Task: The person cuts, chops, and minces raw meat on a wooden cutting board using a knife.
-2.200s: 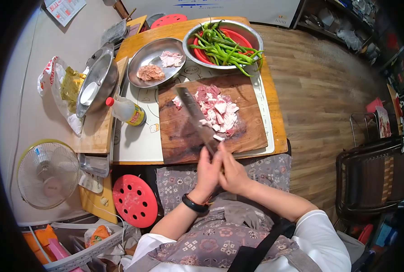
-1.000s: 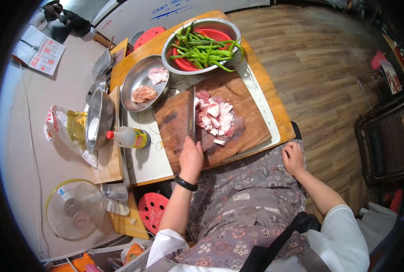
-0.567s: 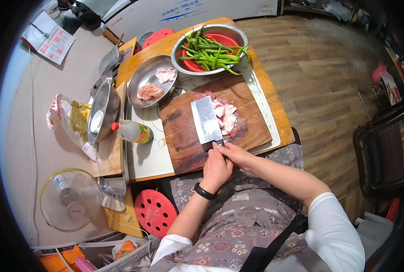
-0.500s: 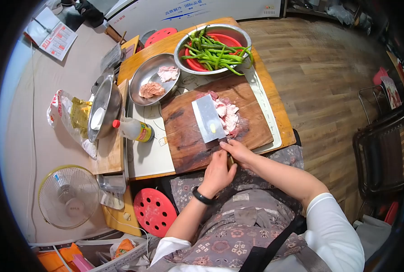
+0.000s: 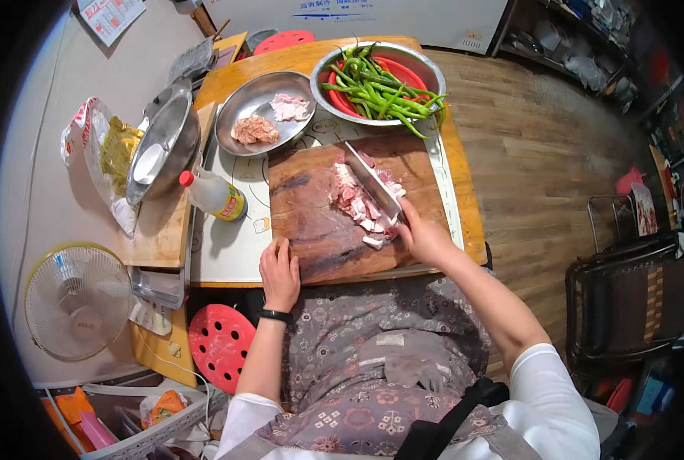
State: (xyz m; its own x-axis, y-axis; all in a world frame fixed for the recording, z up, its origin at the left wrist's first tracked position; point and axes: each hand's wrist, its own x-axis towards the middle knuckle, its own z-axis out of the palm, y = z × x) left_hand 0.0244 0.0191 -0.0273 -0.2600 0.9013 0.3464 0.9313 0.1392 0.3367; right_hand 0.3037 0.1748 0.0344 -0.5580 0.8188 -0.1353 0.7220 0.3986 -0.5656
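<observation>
My right hand (image 5: 425,234) is closed around the handle of a cleaver (image 5: 374,184), whose blade stands edge down in a pile of chopped pink and white meat (image 5: 348,192). The meat lies on the right part of a wooden cutting board (image 5: 311,222). At the board's lower left corner rests my left hand (image 5: 280,270), its fingers loosely bent on the edge and holding nothing. A small white piece of meat (image 5: 373,242) lies apart, below the pile.
Behind the board are a steel bowl (image 5: 284,140) with two lumps of meat and a larger steel basin (image 5: 323,93) holding a red basket of green peppers. A red-capped bottle (image 5: 218,198) stands left. A fan (image 5: 77,303) and red stool (image 5: 221,346) are lower left.
The cleaver has passed from my left hand to my right and moved from beside the pile into the meat. My left hand has let go and shifted left to the board's corner.
</observation>
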